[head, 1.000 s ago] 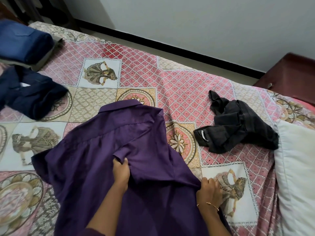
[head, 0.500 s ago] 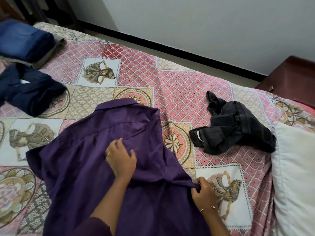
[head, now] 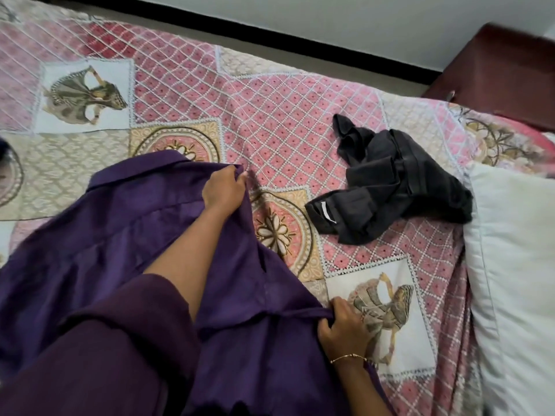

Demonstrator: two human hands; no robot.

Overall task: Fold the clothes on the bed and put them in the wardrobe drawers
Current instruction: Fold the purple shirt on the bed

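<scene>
A purple collared shirt [head: 126, 235] lies spread on the patterned bed cover [head: 270, 121], filling the lower left. My left hand [head: 223, 190] grips the shirt's upper right shoulder edge, near the collar. Lower down, my right hand [head: 345, 328] pinches the shirt's right side edge against the cover. A crumpled black garment [head: 387, 187] lies unfolded to the right, apart from both hands.
A white pillow [head: 516, 265] lies along the bed's right side. A dark red wooden cabinet [head: 498, 73] stands past the bed's far right corner. Beyond the bed's far edge run a strip of floor and a white wall with a black skirting.
My left hand moved from the middle of the shirt up and right to its shoulder edge and took hold. The right hand kept its grip. The view shifted right, losing the folded blue clothes.
</scene>
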